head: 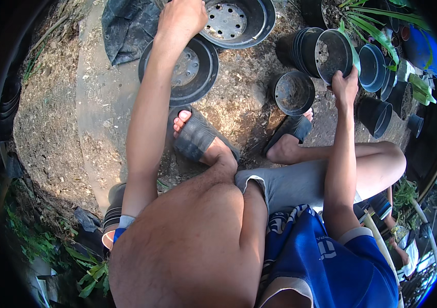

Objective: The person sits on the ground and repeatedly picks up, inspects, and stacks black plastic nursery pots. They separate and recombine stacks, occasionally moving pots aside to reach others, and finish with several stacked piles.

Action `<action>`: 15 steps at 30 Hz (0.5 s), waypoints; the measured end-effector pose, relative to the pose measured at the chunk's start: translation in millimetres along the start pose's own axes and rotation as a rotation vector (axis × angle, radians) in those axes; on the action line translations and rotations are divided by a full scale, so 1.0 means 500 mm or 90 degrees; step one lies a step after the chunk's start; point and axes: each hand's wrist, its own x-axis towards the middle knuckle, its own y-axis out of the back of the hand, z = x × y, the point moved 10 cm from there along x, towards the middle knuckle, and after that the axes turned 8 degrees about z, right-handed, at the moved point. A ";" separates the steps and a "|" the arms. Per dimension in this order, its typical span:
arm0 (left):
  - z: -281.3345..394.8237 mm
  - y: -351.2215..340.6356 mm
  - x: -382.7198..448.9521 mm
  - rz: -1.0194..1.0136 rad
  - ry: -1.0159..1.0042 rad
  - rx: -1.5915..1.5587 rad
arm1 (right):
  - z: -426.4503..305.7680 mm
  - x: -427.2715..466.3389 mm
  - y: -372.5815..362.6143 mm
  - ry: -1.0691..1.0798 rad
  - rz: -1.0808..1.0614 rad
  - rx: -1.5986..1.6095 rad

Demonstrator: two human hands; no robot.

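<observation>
My right hand pinches the lower rim of a black plastic nursery pot. That pot is the outermost of a nested stack lying on its side, with bits of soil inside its mouth. My left hand is at the top edge of the view, fingers curled and partly hidden. It is beside a wide black pot with drainage holes and a crumpled black plastic sheet; what it holds cannot be made out. Under my left forearm is another round black pot. A smaller pot with soil residue stands by my right foot.
Several dark pots and a leafy green plant are at the right. A blue plastic item lies beyond them. Wood shavings cover the ground. Another person is at the lower right.
</observation>
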 end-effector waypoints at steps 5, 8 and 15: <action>0.107 0.137 -0.051 0.272 -0.068 -0.066 | 0.085 -0.016 -0.019 -0.166 -0.118 0.170; 0.244 0.152 -0.094 0.323 -0.209 -0.191 | 0.111 -0.036 -0.020 -0.181 -0.140 0.276; 0.409 -0.181 -0.203 -0.253 -0.092 -0.349 | 0.108 -0.106 -0.005 -0.002 -0.092 0.320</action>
